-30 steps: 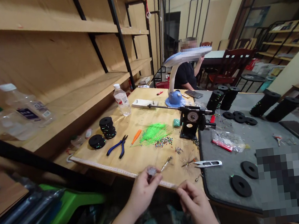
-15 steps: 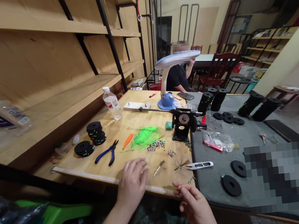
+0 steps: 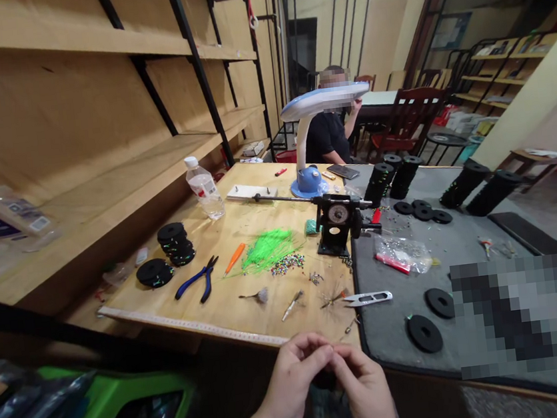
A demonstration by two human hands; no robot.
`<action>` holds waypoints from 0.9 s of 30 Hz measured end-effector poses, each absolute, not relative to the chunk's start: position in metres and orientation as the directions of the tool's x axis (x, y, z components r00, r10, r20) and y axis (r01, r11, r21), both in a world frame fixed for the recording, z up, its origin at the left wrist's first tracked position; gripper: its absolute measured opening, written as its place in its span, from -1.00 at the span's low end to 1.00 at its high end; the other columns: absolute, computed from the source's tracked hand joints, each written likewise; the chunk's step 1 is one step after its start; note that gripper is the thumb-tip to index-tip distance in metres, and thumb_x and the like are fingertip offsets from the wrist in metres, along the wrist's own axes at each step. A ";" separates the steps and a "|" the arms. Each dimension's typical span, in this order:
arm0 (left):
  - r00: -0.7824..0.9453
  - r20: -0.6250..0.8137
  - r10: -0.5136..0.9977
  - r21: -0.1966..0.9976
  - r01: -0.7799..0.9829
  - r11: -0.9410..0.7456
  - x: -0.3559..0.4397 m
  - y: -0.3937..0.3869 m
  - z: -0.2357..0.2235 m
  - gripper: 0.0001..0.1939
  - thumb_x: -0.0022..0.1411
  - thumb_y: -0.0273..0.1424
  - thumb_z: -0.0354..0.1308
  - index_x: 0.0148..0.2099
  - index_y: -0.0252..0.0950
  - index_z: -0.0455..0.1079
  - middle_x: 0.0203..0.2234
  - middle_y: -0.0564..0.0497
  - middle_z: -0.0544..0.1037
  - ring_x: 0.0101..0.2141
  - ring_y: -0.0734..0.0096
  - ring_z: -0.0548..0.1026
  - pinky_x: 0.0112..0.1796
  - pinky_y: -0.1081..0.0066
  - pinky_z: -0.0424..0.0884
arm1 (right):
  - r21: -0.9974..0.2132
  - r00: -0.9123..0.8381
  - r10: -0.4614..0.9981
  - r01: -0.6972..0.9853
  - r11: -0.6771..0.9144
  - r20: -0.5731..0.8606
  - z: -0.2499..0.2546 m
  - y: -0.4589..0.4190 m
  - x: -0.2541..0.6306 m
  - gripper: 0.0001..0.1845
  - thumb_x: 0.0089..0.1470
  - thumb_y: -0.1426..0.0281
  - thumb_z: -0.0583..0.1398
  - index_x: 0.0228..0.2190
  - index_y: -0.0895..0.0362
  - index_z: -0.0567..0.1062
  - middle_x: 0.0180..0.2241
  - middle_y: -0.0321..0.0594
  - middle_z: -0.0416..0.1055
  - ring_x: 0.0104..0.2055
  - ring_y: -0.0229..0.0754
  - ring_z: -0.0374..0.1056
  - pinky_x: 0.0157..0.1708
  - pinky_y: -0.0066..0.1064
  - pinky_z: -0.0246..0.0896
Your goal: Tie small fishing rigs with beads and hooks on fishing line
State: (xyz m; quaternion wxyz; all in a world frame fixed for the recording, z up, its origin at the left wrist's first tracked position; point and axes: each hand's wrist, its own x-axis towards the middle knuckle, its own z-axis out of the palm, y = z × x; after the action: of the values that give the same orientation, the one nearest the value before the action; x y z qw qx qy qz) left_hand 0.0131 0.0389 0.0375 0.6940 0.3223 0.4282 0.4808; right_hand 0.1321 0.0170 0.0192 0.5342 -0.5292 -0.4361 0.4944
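Observation:
My left hand and my right hand meet in front of the table's edge, thumbs and fingertips pinched together. Whatever lies between them is too small or hidden to make out. On the wooden top just beyond are a small grey tuft, a slim whitish piece and a bundle of fine dark strands. White thread snips lie at the mat's edge. Farther back are bright green strands, a heap of tiny coloured beads, an orange pointed tool and blue-handled pliers.
A black winding device with a long rod stands mid-table, before a desk lamp. Black foam spools are stacked at left; more foam discs lie on the grey mat. A bottle stands by the shelves. A person sits behind.
My left hand has left the tabletop and moved right to join my right hand, uncovering the grey tuft. The view has shifted slightly.

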 end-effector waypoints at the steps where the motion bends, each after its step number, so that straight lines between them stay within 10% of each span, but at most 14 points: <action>1: 0.180 -0.280 0.943 0.865 -0.380 0.329 0.012 0.039 0.039 -0.81 -0.03 -0.32 0.36 -0.45 -0.35 0.50 -0.52 0.04 0.49 -0.44 0.45 0.38 -0.35 0.49 0.30 | -1.000 0.115 0.993 -0.019 -0.021 -0.023 0.019 0.016 0.132 -0.65 -0.01 0.09 0.28 -0.48 0.15 0.62 -0.47 -0.14 0.59 -0.39 -0.05 0.49 -0.34 -0.35 0.42; 6: 0.159 -0.223 0.962 0.936 -0.241 0.257 0.004 0.041 0.046 -0.79 0.04 -0.27 0.31 -0.42 -0.33 0.48 -0.43 0.00 0.52 -0.33 0.36 0.42 -0.23 0.44 0.30 | -0.928 0.059 0.974 0.322 0.187 0.217 0.030 0.020 0.159 -0.74 0.15 0.26 0.18 -0.22 0.12 0.59 -0.28 -0.09 0.60 -0.30 -0.07 0.52 -0.32 -0.38 0.45; 11: 0.117 -0.197 0.973 0.972 -0.104 0.209 -0.002 0.042 0.045 -0.75 0.07 -0.21 0.28 -0.39 -0.33 0.47 -0.46 0.02 0.50 -0.36 0.38 0.39 -0.29 0.47 0.26 | -0.475 -0.025 0.829 0.810 0.345 0.559 0.054 0.055 0.220 -0.82 0.17 0.35 0.12 -0.28 0.07 0.54 -0.28 -0.10 0.56 -0.19 0.00 0.44 -0.16 -0.19 0.37; 18: 0.106 -0.219 0.970 0.967 -0.112 0.230 0.001 0.038 0.046 -0.74 0.06 -0.22 0.29 -0.39 -0.35 0.48 -0.50 0.03 0.49 -0.40 0.40 0.38 -0.31 0.46 0.27 | 0.001 -0.433 0.841 0.889 0.458 0.324 0.043 0.109 0.250 -0.78 0.11 0.59 0.10 -0.29 0.12 0.49 -0.23 -0.10 0.53 -0.16 -0.05 0.37 -0.18 -0.31 0.29; 27: 0.069 -0.241 0.968 0.963 -0.106 0.248 0.001 0.039 0.043 -0.75 0.03 -0.24 0.29 -0.40 -0.37 0.48 -0.52 0.02 0.50 -0.43 0.41 0.38 -0.33 0.45 0.28 | 0.079 -0.316 0.877 0.948 0.309 0.361 0.038 0.116 0.248 -0.84 0.02 0.57 0.08 -0.51 0.09 0.34 -0.47 -0.12 0.43 -0.36 -0.05 0.35 -0.37 -0.36 0.17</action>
State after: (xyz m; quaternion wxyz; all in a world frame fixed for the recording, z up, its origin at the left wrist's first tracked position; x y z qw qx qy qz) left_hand 0.0006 0.0390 0.0429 0.5994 0.4188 0.5143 0.4481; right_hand 0.2478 0.1158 0.0376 0.1261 -0.5711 -0.7990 -0.1398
